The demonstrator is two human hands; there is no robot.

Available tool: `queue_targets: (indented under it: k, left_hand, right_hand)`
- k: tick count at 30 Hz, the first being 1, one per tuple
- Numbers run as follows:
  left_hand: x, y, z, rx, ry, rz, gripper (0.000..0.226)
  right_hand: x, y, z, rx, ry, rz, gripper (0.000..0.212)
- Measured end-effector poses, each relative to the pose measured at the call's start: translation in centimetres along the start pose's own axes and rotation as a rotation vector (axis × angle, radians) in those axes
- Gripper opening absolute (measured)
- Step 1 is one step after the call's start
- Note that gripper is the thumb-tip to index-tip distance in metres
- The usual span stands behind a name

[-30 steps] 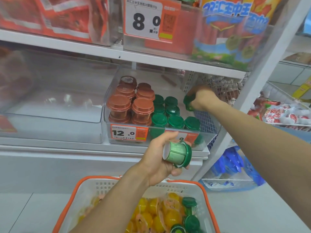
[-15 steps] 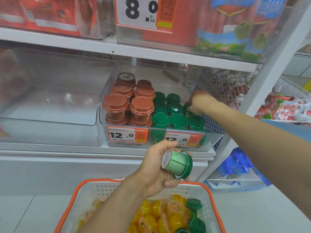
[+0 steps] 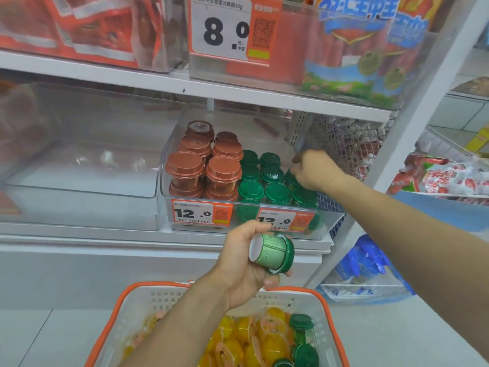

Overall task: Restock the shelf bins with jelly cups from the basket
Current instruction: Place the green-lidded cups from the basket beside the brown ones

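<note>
My left hand grips a green-lidded jelly cup lying on its side, above the basket and in front of the shelf. My right hand reaches into the clear shelf bin, its fingers curled on a green cup at the right end of the green rows. The bin holds stacked brown-lidded cups on its left and several green-lidded cups on its right. Below, the white basket with an orange rim holds yellow jelly cups and a few green ones.
An empty clear bin sits left of the stocked one. A white wire mesh basket stands right of it, behind a slanted white shelf post. The upper shelf carries red snack packs. Blue packets lie low at the right.
My right hand has lowered its green cup down among the green cups at the bin's right end. My left hand keeps its cup in about the same place.
</note>
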State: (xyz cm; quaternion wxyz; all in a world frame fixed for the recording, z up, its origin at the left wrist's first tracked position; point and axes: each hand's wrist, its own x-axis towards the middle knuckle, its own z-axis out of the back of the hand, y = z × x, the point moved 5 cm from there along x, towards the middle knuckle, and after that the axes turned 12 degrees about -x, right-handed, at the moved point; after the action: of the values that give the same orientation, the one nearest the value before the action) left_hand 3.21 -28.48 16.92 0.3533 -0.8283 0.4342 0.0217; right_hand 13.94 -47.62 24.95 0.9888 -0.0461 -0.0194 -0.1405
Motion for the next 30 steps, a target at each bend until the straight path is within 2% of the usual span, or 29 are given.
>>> queue_targets:
  k: [3,5,7,9,11,14,17,19,21,24,27,29,30]
  left_hand:
    - [-0.2,-0.1,-0.3,-0.040,-0.001,-0.026,0.029]
    - [-0.3,-0.4,-0.4,-0.068,-0.004,-0.069,0.023]
    - [-0.4,-0.6,-0.5,-0.050,0.002,-0.128,0.017]
    - [-0.7,-0.8,-0.6,0.023,-0.004,-0.225,0.034]
    - [-1.2,-1.3,-0.6,0.316,-0.049,-0.389,0.061]
    - [-2.5,-2.0,-1.5,0.885,-0.084,-0.628,0.074]
    - [-2.9,-1.6,-2.6,1.206,0.012,-0.764,0.091]
    - [-3.0,-1.3,-3.0,1.283,0.066,-0.797,0.100]
    - [-3.1,-1.3,-3.4,1.289,0.080,-0.802,0.104]
    - [-3.2,-1.5,-3.7,1.284,0.077,-0.839,0.102]
    - [-3.3,-1.7,-3.7,1.306,0.047,-0.894,0.092]
    - [-3.1,-2.0,-3.3,1.287,-0.017,-0.875,0.072]
    - [-2.9,-2.2,-3.0,1.240,-0.040,-0.841,0.054]
  right_hand:
    - [-4.5,0.7,2.5,0.220,-0.258,0.053,0.022]
    - [-8.0,1.1,3.1,0.431,-0.277,0.118,0.013]
    - [-10.8,1.2,2.8,0.677,-0.162,0.163,0.012]
    - [-12.6,1.1,1.7,0.867,0.009,0.155,0.020]
    - [-13.7,1.1,0.1,0.971,0.193,0.097,0.036]
    - [-14.9,1.1,-1.5,1.127,0.384,0.031,0.053]
    - [-15.6,1.3,-1.7,1.233,0.487,0.114,0.050]
    - [-15.8,1.4,-1.7,1.209,0.490,0.173,0.045]
    - [-15.9,1.3,-1.9,1.219,0.477,0.176,0.031]
    - [-15.8,0.8,-1.7,1.268,0.486,0.160,0.021]
    - [-15.1,-0.2,-0.6,1.350,0.417,0.114,0.030]
    - [-13.9,-1.1,1.0,1.360,0.290,0.084,0.036]
    - [-13.0,-1.4,2.0,1.345,0.214,0.073,0.037]
